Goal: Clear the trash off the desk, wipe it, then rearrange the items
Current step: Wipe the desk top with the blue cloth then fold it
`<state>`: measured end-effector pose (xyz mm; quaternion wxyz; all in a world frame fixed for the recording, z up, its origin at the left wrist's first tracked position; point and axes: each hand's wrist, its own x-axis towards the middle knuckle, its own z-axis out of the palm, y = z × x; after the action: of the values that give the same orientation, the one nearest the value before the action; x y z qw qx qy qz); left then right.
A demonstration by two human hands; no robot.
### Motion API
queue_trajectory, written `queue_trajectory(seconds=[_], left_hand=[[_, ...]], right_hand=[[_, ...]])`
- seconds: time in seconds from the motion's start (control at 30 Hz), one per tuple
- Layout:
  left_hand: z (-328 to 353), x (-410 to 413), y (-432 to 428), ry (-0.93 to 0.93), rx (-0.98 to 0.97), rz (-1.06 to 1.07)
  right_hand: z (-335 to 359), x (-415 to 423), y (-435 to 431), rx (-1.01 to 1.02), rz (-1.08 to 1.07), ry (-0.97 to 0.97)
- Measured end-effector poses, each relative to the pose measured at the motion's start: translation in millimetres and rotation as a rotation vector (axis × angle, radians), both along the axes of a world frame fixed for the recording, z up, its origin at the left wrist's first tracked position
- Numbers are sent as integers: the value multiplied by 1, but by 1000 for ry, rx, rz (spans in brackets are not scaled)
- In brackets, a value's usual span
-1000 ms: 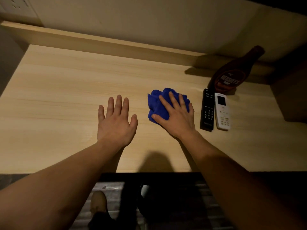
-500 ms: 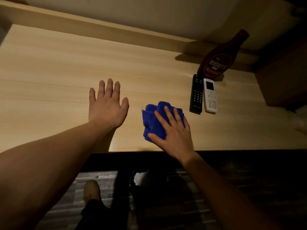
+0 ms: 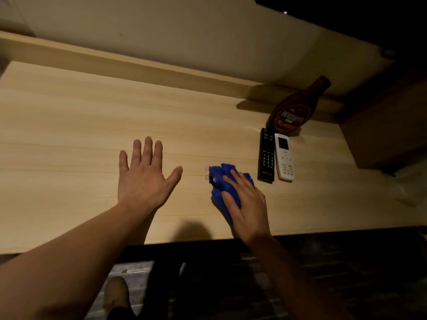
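A crumpled blue cloth [image 3: 219,181] lies on the light wooden desk [image 3: 80,125], near its front edge. My right hand [image 3: 248,204] presses flat on the cloth, covering its near half. To the left, my left hand [image 3: 144,179] rests palm down on the bare wood with its fingers spread and nothing in it. Just right of the cloth lie a black remote [image 3: 266,154] and a white remote [image 3: 285,157], side by side. Behind them stands a brown chocolate syrup bottle [image 3: 293,109].
A raised wooden ledge [image 3: 138,65] runs along the back of the desk under the wall. A brown cabinet side [image 3: 383,135] closes off the desk at the right. Below the front edge are dark flooring and my shoe [image 3: 115,294].
My right hand slid the blue cloth toward the front edge, then a little to the right, nearer the remotes. My left hand has stayed flat on the desk.
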<state>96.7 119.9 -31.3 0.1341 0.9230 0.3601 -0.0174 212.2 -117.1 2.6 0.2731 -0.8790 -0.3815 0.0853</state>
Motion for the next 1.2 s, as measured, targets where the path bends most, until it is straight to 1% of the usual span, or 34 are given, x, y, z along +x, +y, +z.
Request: queue_trajectory(seconds=[0.1,0.17,0.23,0.37,0.47,0.5,0.63,0.73,1.2], left_hand=[[1,0,0,9,6,0],[1,1,-1,10,1,0],[2,2,-1,11,-5,2],[3,3,0,17,-8,9],[2,4,0,27,-3,14],[1,4,0,27,-2,15],[0,5,-1,13,3,25],[0,5,-1,16,-5,29],[2,4,-2,9,-1,42]], right_hand=[[12,51,60,-42,-63,-78],[11,88,98,-37,-100,-122],[7,121,130,-75,-144,-156],[-3,172,169,-251,-232,-210],[-15,193,177,-431,-249,-168],[-19,197,176,-464,-246,-142],[-25,201,171,-433,-232,-98],[-24,194,168,-431,-225,-116],[-28,111,112,-432,-227,-99]])
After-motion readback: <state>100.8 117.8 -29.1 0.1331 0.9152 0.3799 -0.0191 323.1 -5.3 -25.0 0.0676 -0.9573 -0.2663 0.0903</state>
